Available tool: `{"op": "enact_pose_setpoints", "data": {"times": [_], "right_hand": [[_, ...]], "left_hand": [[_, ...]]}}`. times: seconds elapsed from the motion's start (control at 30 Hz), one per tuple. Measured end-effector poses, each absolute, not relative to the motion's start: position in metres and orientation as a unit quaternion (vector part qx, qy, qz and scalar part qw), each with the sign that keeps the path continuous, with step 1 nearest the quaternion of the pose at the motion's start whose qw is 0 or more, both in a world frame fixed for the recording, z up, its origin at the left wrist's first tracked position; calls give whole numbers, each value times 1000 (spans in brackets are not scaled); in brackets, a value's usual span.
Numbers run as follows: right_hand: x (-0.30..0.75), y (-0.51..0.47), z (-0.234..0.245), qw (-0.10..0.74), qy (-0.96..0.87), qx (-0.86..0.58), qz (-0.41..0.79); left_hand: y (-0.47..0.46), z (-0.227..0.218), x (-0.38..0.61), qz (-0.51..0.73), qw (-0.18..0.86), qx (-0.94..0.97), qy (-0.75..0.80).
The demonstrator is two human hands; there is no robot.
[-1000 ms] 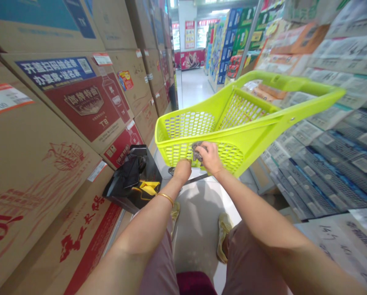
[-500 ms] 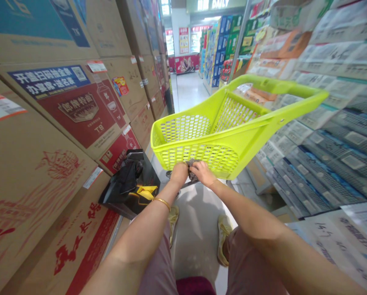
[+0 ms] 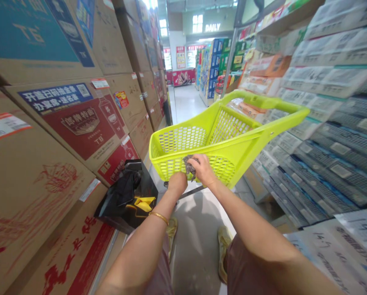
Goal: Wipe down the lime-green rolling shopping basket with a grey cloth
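The cart [image 3: 246,151] stands between cartons [image 3: 88,127] at left and stacked packs [image 3: 325,164] at right.

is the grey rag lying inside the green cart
No, the right hand holds the grey rag at the outer side of the green cart.

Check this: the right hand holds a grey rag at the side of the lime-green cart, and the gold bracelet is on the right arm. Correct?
No: the head view shows the gold bracelet on the left arm, not the right. The right hand does hold a grey rag at the side of the lime-green cart.
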State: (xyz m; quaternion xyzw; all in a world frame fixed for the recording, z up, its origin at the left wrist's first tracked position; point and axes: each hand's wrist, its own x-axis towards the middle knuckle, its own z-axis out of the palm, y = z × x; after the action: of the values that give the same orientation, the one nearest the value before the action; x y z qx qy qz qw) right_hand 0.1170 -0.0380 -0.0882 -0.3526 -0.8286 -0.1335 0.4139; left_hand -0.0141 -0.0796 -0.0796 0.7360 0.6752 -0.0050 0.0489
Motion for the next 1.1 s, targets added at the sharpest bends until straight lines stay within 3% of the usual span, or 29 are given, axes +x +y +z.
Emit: {"op": "enact_pose_setpoints", "data": {"times": [0.33, 0.77, 1.1], "right_hand": [[126, -38, -77, 477, -812, -309, -130], [142, -42, -58, 541, -745, -365, -137], [137, -28, -85, 526, -748, -368, -168]], "left_hand": [[-87, -63, -9, 30, 54, 745, 664], [-75, -48, 8, 425, -151, 715, 534], [-62, -48, 29, 404, -173, 671, 598]]}}
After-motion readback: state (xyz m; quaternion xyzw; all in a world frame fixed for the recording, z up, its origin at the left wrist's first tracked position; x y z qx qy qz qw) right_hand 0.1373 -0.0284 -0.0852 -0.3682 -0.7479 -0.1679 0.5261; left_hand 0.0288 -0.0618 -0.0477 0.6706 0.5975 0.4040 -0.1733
